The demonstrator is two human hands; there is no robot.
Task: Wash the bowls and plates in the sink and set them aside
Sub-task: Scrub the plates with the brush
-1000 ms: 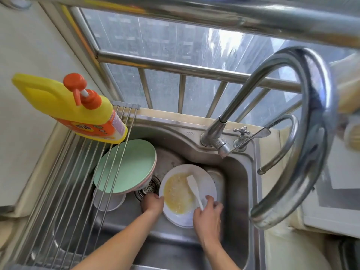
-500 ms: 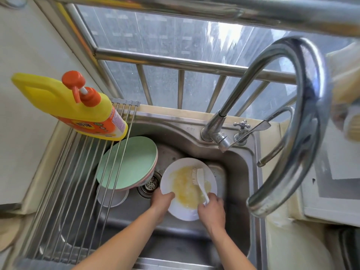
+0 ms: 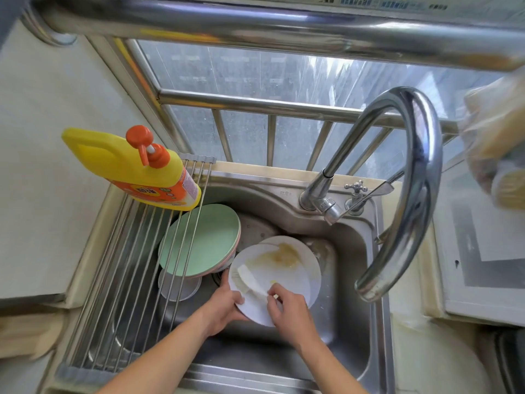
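In the steel sink (image 3: pixel 349 280), my left hand (image 3: pixel 224 307) grips the near-left rim of a white plate (image 3: pixel 284 282) smeared with yellow residue. A second white plate (image 3: pixel 309 251) lies under it, showing at the far right. My right hand (image 3: pixel 289 311) grips the handle of a white dish brush (image 3: pixel 247 278), whose head rests on the plate's left part. A green plate (image 3: pixel 204 240) stacked on a pinkish one sits in the sink's left half, partly under the rack. A clear bowl (image 3: pixel 179 288) lies below it.
A roll-up steel drying rack (image 3: pixel 122 265) spans the sink's left side, with a yellow detergent bottle (image 3: pixel 133 169) lying at its far end. A tall curved faucet (image 3: pixel 406 172) arches over the right side. A window with bars is behind.
The brush head has swept from the plate's middle to its left part. The top plate has shifted toward me, uncovering a second plate beneath. The camera view has pulled back and up.
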